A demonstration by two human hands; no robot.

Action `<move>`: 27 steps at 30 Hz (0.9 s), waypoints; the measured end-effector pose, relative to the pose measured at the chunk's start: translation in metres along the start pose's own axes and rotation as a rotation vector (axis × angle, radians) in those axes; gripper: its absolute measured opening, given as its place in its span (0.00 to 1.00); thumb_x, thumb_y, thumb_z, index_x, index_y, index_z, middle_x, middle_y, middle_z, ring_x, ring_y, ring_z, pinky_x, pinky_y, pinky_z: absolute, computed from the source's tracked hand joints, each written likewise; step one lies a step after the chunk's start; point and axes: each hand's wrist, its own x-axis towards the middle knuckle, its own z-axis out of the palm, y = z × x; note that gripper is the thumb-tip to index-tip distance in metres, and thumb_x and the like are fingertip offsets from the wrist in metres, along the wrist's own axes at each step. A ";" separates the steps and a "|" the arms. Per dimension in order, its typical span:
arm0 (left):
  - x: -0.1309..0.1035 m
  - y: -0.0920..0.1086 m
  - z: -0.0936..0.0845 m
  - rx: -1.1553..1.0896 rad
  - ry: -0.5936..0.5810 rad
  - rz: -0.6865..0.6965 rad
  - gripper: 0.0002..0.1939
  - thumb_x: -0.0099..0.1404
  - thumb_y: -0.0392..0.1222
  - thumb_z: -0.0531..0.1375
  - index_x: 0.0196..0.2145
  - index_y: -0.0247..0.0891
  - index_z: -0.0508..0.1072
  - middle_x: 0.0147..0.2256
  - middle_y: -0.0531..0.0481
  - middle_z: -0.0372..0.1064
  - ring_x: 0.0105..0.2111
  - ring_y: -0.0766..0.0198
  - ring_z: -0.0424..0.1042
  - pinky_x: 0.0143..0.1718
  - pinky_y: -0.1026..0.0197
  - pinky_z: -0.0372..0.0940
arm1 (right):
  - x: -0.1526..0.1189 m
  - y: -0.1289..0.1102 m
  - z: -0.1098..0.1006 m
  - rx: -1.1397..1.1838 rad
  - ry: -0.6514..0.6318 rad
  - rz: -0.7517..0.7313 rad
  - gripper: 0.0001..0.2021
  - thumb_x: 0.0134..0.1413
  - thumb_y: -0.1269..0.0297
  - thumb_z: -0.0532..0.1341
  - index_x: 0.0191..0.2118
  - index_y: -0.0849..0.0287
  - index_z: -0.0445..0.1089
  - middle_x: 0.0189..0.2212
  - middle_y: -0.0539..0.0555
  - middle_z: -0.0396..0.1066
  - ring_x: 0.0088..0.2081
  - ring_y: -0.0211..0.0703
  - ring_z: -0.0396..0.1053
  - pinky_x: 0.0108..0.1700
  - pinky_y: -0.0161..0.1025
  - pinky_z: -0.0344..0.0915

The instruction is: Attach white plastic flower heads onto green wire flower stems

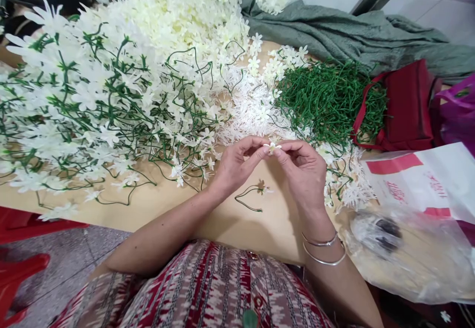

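Two bare hands — left hand (236,162) and right hand (306,172) — both pinched narrow on one small white artificial flower (273,147), held over a tan tabletop (278,234), one bent green stem (246,206) lying on it, heap of green artificial stems (322,100) farther behind.

Tan tbl (274,241) w/ wht flwrs (148,36), grn stems (330,103).

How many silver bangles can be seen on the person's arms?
2, both behind the right hand, which pinches a small white flower: one bangle nearer the hand, a second bangle slightly closer to the elbow. None shows on the left arm.
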 end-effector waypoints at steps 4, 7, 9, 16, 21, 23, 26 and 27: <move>-0.001 0.001 -0.003 0.126 0.041 0.001 0.12 0.70 0.50 0.65 0.37 0.38 0.78 0.35 0.48 0.80 0.36 0.64 0.76 0.41 0.61 0.68 | -0.001 0.000 0.001 0.011 -0.011 0.051 0.07 0.58 0.60 0.70 0.36 0.55 0.74 0.32 0.49 0.76 0.35 0.40 0.73 0.41 0.41 0.72; -0.001 0.000 -0.003 0.097 0.040 -0.018 0.13 0.70 0.51 0.65 0.36 0.38 0.78 0.34 0.48 0.79 0.34 0.65 0.75 0.39 0.61 0.68 | -0.001 0.000 0.003 0.026 -0.012 0.051 0.07 0.57 0.60 0.70 0.38 0.54 0.73 0.32 0.48 0.74 0.34 0.39 0.72 0.40 0.40 0.71; -0.002 -0.003 -0.002 0.043 0.034 -0.038 0.15 0.69 0.53 0.66 0.36 0.37 0.78 0.33 0.48 0.79 0.33 0.65 0.76 0.39 0.61 0.69 | -0.001 0.000 0.003 0.043 -0.015 0.038 0.08 0.57 0.60 0.70 0.38 0.53 0.72 0.32 0.48 0.73 0.34 0.38 0.72 0.39 0.39 0.70; 0.000 -0.010 0.002 -0.171 0.031 -0.164 0.23 0.61 0.62 0.71 0.33 0.37 0.76 0.29 0.51 0.77 0.30 0.66 0.76 0.38 0.60 0.73 | -0.003 -0.006 0.004 -0.069 -0.018 -0.105 0.03 0.60 0.63 0.68 0.37 0.53 0.74 0.32 0.48 0.74 0.35 0.39 0.72 0.40 0.39 0.71; -0.002 -0.007 0.000 -0.090 0.076 -0.077 0.21 0.63 0.60 0.70 0.33 0.38 0.77 0.30 0.52 0.76 0.31 0.67 0.74 0.38 0.63 0.71 | -0.003 -0.006 0.002 -0.205 -0.050 -0.214 0.02 0.62 0.63 0.67 0.40 0.52 0.79 0.38 0.52 0.77 0.44 0.44 0.76 0.49 0.46 0.74; -0.002 -0.008 -0.001 -0.049 0.043 -0.050 0.18 0.68 0.58 0.67 0.36 0.38 0.79 0.32 0.50 0.78 0.34 0.66 0.76 0.41 0.62 0.72 | -0.002 -0.004 0.001 -0.226 -0.044 -0.225 0.04 0.61 0.62 0.69 0.41 0.51 0.80 0.41 0.53 0.78 0.46 0.46 0.76 0.51 0.48 0.74; -0.003 -0.011 -0.002 -0.026 -0.037 -0.042 0.17 0.71 0.55 0.64 0.42 0.38 0.80 0.36 0.48 0.80 0.38 0.63 0.79 0.46 0.59 0.74 | 0.000 -0.002 0.000 -0.253 -0.039 -0.223 0.04 0.61 0.62 0.69 0.41 0.50 0.80 0.40 0.52 0.78 0.46 0.46 0.77 0.51 0.49 0.76; -0.003 -0.013 -0.002 -0.021 -0.050 -0.041 0.16 0.72 0.55 0.63 0.43 0.39 0.80 0.38 0.48 0.80 0.39 0.62 0.80 0.46 0.59 0.75 | 0.000 -0.002 0.000 -0.262 -0.035 -0.225 0.04 0.61 0.63 0.69 0.41 0.50 0.80 0.40 0.52 0.78 0.46 0.46 0.77 0.51 0.50 0.76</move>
